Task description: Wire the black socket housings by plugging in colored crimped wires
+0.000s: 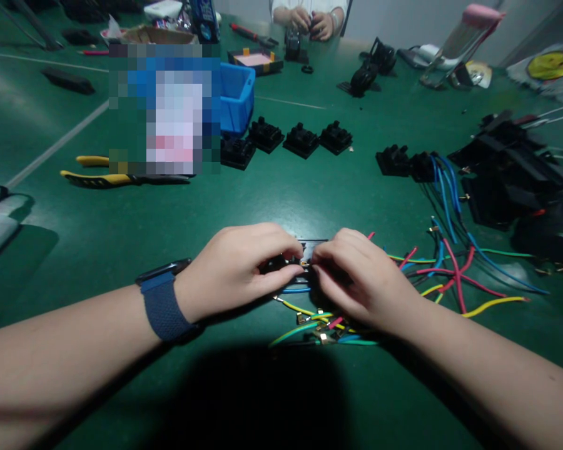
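Both hands meet over a black plastic part [315,249] at the middle of the green table. My left hand [239,259], with a dark blue watch strap on the wrist, has thumb and fingers closed on the part's left side. A small brass-coloured piece [304,263] shows between the fingertips. My right hand [361,275] is pinched at the right side of the part; its fingers hide what they hold. Loose yellow and green wires with brass terminals [323,338] lie below the hands. Red wires [457,275], among blue and yellow ones, spread to the right.
Several black socket-like modules [301,140] stand beyond my hands. Yellow-handled pliers [103,180] lie left, by a blue bin [237,97] and a blurred-out patch. Black assemblies [511,181] with blue wires crowd the right. Across the table, another person's hands [309,24] handle a black part.
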Demonstrator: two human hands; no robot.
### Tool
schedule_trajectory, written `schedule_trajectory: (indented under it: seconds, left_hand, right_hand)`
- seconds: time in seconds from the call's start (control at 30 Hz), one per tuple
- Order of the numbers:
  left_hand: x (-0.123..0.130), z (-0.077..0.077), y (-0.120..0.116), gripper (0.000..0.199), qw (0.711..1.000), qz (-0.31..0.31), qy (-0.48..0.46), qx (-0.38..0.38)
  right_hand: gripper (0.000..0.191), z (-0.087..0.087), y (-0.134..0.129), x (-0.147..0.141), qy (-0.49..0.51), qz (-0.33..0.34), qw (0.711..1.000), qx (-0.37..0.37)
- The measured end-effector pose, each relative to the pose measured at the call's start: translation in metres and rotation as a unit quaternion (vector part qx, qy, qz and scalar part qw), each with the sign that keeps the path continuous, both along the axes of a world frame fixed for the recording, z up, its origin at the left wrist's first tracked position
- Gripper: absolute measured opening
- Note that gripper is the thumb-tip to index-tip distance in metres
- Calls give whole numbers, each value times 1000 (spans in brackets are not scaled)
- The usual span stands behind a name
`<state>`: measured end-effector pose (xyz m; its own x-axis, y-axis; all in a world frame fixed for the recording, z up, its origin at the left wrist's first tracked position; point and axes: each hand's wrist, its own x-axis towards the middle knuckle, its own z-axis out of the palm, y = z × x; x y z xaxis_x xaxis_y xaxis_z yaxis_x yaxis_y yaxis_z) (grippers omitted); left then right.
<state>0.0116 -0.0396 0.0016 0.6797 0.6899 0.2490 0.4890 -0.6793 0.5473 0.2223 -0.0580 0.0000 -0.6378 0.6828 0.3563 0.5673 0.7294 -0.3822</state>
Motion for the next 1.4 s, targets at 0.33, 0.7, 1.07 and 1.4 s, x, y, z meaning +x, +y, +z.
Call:
schedule_trajectory:
  seconds: [0.33,0.7,1.07,1.4]
  left_hand:
    - [2,-1,-2,11,1000,5,-6,-10]
    - [4,2,1,8,997,72,18,-26]
    - [3,2,1,8,995,62,-21,-79]
    - [7,6,5,10,955,108,-75,-264]
  right_hand:
    - [11,-1,0,0,-5,5,1000,7]
    - [16,3,-1,1,18,-48,998,-23]
    - [8,0,-2,1,26,-54,998,-9]
    - [10,3,-3,2,43,-80,996,-16]
